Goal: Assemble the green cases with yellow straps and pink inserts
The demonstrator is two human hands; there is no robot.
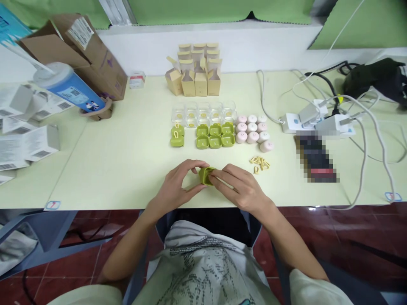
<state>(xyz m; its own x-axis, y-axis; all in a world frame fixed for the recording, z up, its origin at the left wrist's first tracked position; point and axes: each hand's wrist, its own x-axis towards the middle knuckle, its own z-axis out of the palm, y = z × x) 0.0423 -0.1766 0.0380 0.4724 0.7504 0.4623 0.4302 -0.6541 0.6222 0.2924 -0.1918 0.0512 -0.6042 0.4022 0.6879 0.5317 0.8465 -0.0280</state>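
Observation:
Near the table's front edge, my left hand pinches a small green plastic case between thumb and fingers, its hollow side turned to the right. My right hand has its fingertips inside the hollow; whether they hold anything small is hidden. Just beyond stand several similar open green cases in rows. To their left, two more green cases carry yellow loops. A small pile of yellow loops lies right of my hands, below several pink and white rounded pieces.
Clear plastic cups stand behind the green cases, and small cardboard boxes against the wall. At right are a power strip with cables and a blurred-out phone-like object. A blue bottle, carton and white boxes occupy the left.

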